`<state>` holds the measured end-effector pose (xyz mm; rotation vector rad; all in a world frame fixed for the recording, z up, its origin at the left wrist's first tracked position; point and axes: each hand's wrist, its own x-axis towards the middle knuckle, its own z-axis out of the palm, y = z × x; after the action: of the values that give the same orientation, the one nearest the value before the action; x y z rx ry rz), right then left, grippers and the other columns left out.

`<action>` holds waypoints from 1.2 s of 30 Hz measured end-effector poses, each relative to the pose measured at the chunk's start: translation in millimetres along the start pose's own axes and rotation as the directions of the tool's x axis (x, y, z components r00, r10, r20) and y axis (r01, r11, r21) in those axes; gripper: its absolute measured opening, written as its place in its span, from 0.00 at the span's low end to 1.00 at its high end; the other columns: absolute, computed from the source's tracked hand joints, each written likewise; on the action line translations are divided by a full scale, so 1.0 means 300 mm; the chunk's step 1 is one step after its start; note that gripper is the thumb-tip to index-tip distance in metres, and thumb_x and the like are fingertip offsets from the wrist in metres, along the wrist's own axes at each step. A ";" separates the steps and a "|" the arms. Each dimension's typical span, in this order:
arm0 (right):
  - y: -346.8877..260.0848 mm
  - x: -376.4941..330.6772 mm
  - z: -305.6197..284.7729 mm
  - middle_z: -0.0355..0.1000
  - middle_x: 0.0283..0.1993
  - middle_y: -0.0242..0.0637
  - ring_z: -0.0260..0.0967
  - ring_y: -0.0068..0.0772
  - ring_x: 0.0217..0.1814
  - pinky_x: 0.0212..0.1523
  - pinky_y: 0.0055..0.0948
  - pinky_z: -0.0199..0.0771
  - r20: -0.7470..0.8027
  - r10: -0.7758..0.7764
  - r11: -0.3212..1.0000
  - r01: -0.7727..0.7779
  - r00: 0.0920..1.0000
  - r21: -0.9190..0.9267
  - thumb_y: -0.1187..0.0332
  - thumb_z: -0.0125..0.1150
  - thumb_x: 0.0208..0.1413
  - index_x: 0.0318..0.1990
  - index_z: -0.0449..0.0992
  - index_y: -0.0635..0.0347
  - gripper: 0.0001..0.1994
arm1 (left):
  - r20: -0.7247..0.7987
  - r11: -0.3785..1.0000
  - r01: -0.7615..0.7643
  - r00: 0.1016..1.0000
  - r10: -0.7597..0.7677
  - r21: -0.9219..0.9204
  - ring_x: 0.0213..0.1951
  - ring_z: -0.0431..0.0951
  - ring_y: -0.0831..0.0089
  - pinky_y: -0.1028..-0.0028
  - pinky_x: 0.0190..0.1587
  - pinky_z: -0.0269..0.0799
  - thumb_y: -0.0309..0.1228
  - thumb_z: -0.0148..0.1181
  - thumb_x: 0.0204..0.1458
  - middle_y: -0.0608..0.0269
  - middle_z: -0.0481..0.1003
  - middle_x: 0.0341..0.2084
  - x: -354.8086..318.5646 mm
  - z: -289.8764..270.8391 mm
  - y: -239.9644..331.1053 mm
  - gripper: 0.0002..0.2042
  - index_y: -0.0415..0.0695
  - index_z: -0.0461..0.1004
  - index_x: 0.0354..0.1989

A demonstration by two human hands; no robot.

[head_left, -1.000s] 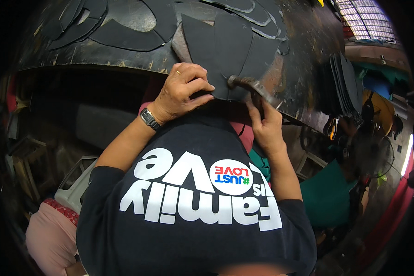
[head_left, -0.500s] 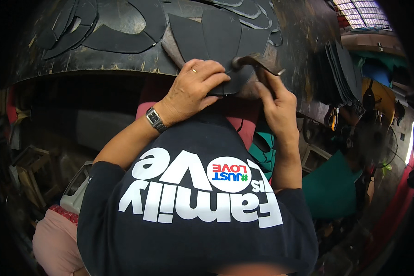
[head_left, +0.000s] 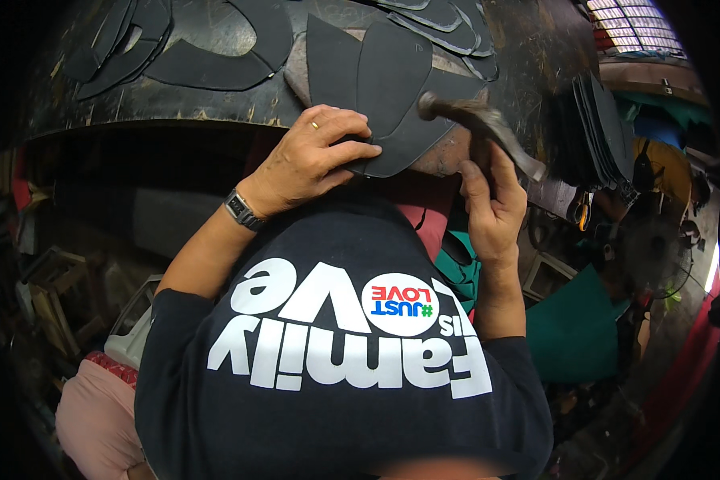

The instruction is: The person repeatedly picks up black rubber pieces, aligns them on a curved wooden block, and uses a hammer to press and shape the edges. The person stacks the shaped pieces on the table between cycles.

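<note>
A flat black panel [head_left: 392,72], shaped like a shoe upper with overlapped, seamed parts, lies on a rough brownish slab [head_left: 444,154] at the near edge of the table. My left hand [head_left: 316,156] grips the panel's near left edge, fingers on top and thumb low at the rim. To the right, my right hand [head_left: 496,200] holds a hammer [head_left: 488,124] by its handle, mostly hidden in the grip. The hammer's head is raised above the panel's right part, its round face pointing left and its flattened end toward the right.
More black cut panels [head_left: 208,72] lie on the dark worn table [head_left: 160,110] at the far left. Others with pale edges [head_left: 432,32] sit at the back. A stack of black sheets [head_left: 596,136] hangs over the right edge, above yellow-handled scissors [head_left: 584,214]. Green material [head_left: 576,328] is below right.
The hammer has risen from the panel and shifted right with my right hand. The panel has turned slightly and moved right; my left hand has slid a little left.
</note>
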<state>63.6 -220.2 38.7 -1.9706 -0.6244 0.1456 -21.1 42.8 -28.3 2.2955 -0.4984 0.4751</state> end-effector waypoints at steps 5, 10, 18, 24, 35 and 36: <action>0.006 0.048 0.010 0.82 0.48 0.48 0.81 0.36 0.48 0.51 0.32 0.77 0.139 0.043 0.948 0.004 0.989 -0.319 0.73 0.62 0.64 0.62 0.75 0.65 0.19 | 0.027 0.998 -0.026 0.999 0.025 0.063 0.61 0.72 0.61 0.56 0.65 0.65 0.23 0.77 0.30 0.64 0.75 0.52 0.014 -0.001 0.012 0.35 0.50 0.79 0.56; 0.019 0.070 -0.006 0.82 0.46 0.48 0.79 0.27 0.46 0.49 0.29 0.77 -0.023 -0.031 0.999 0.031 0.999 -0.016 0.75 0.61 0.65 0.62 0.75 0.69 0.18 | 0.072 0.990 0.022 0.997 -0.032 0.142 0.60 0.70 0.62 0.58 0.64 0.63 0.29 0.79 0.32 0.64 0.73 0.53 0.029 0.002 0.045 0.40 0.52 0.75 0.63; 0.030 0.117 -0.008 0.81 0.43 0.53 0.82 0.51 0.41 0.44 0.37 0.78 0.014 -0.002 0.969 0.005 1.000 -0.249 0.68 0.63 0.64 0.60 0.77 0.59 0.18 | 0.099 0.955 0.121 0.983 -0.153 0.273 0.58 0.67 0.62 0.56 0.64 0.58 0.34 0.80 0.35 0.64 0.68 0.50 0.065 0.033 0.099 0.43 0.53 0.71 0.67; 0.073 0.122 0.008 0.80 0.41 0.54 0.79 0.59 0.42 0.44 0.48 0.78 0.087 0.004 0.908 0.033 0.996 -0.419 0.64 0.61 0.65 0.64 0.73 0.52 0.20 | 0.098 0.952 0.131 0.982 -0.163 0.277 0.58 0.67 0.62 0.57 0.64 0.58 0.30 0.80 0.32 0.65 0.68 0.50 0.068 0.039 0.102 0.44 0.53 0.71 0.67; 0.152 0.290 -0.019 0.81 0.48 0.55 0.78 0.61 0.53 0.54 0.47 0.77 -0.051 0.063 0.940 -0.077 0.997 -0.333 0.56 0.58 0.66 0.66 0.72 0.43 0.22 | 0.065 0.982 0.090 0.993 -0.102 0.165 0.60 0.69 0.61 0.54 0.66 0.61 0.27 0.78 0.36 0.63 0.70 0.53 0.037 0.023 0.093 0.37 0.52 0.75 0.62; 0.147 0.279 -0.022 0.82 0.47 0.39 0.76 0.27 0.44 0.54 0.29 0.75 -0.084 0.042 0.957 -0.064 0.996 -0.284 0.65 0.63 0.66 0.67 0.73 0.55 0.23 | 0.055 0.988 0.087 0.994 -0.095 0.124 0.60 0.69 0.60 0.54 0.66 0.61 0.26 0.78 0.37 0.63 0.70 0.53 0.026 0.014 0.087 0.36 0.52 0.76 0.61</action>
<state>154.0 -200.1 17.4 -2.2620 -0.5669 0.0109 -26.1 21.0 -12.5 2.4440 -0.4014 0.4019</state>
